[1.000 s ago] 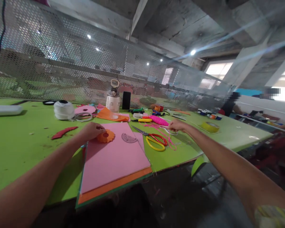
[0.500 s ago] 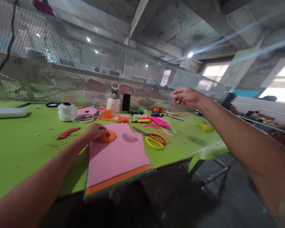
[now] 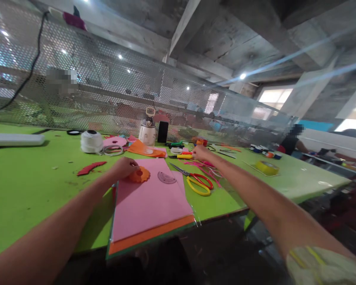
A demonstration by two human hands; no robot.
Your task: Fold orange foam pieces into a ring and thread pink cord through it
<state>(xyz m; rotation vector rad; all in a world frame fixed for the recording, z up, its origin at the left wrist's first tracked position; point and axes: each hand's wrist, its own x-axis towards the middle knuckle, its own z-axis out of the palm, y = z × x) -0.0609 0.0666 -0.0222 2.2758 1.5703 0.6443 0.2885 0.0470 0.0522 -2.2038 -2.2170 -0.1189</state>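
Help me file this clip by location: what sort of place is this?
Probably a craft workroom, judging by the orange scalloped ring, pink rectangular sheet and metal scissors with red and yellow handles.

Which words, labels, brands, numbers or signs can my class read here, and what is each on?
No text can be read.
Clear plastic half-round protractor: dark scale markings, too small and blurred to read.
Cream bottle with a grey top: any print is too blurred to read.
Small white and orange pots: any labels are too small to read.
Pink rectangular paper sheet and orange scalloped paper ring: no writing visible.
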